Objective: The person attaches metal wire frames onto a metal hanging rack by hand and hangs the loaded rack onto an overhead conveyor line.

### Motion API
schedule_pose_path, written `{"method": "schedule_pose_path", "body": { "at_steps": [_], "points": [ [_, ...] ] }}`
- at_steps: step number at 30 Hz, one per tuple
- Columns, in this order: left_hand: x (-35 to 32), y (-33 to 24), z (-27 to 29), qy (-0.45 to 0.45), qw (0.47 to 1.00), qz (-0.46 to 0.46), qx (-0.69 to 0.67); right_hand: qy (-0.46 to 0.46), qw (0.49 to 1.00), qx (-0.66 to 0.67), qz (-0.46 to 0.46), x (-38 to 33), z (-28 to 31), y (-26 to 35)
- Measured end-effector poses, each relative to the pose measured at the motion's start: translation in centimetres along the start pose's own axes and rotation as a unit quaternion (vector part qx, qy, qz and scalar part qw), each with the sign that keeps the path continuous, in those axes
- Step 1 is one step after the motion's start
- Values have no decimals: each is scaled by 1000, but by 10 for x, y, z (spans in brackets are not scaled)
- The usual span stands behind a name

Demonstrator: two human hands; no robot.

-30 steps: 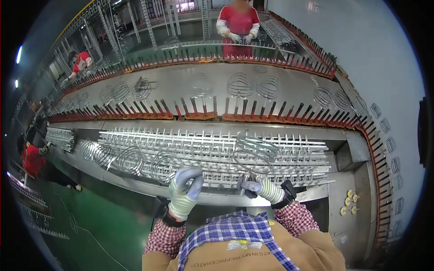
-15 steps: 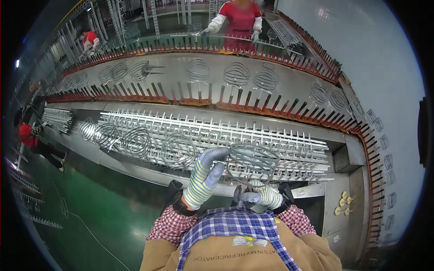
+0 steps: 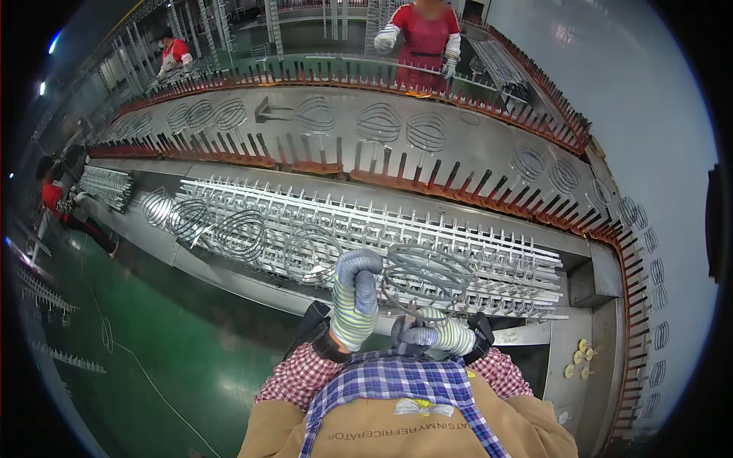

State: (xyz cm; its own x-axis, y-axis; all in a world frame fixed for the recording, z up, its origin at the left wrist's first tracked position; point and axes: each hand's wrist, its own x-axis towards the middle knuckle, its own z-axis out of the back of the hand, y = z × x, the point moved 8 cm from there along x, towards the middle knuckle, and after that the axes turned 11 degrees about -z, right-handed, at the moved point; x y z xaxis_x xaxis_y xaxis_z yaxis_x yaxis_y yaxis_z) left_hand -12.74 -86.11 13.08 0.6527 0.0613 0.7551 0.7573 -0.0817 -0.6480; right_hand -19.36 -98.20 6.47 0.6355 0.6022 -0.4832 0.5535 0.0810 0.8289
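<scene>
Racks (image 3: 305, 208) below; left hand (image 3: 355, 301) nearer wire whisk (image 3: 430, 269) than a second ago.

Soft indoor light, bright lamps (image 3: 53, 42) at upper left, sheen on green floor (image 3: 206, 343), fisheye-bent edges, black corners

The wearer has two gloved hands (image 3: 356, 294) (image 3: 443, 336), with one whisk (image 3: 430, 267) at them and four more whisks (image 3: 313, 253) in a row to the left. Five yellow discs (image 3: 579, 356), three other people (image 3: 424, 42) and one arrow (image 3: 272, 113) are visible. The pegs (image 3: 482, 181) are too crowded to count.
</scene>
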Motion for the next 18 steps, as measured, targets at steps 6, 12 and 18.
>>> {"method": "schedule_pose_path", "body": {
  "at_steps": [6,12,18],
  "points": [
    [12,-15,4,15,998,-25,63,-1,1000,-8,27,4,-5,1],
    [10,-5,4,11,999,27,-17,4,999,-31,34,4,-9,4],
    [7,-1,9,-9,999,8,-39,-7,999,-48,12,3,-14,5]
  ]
}}
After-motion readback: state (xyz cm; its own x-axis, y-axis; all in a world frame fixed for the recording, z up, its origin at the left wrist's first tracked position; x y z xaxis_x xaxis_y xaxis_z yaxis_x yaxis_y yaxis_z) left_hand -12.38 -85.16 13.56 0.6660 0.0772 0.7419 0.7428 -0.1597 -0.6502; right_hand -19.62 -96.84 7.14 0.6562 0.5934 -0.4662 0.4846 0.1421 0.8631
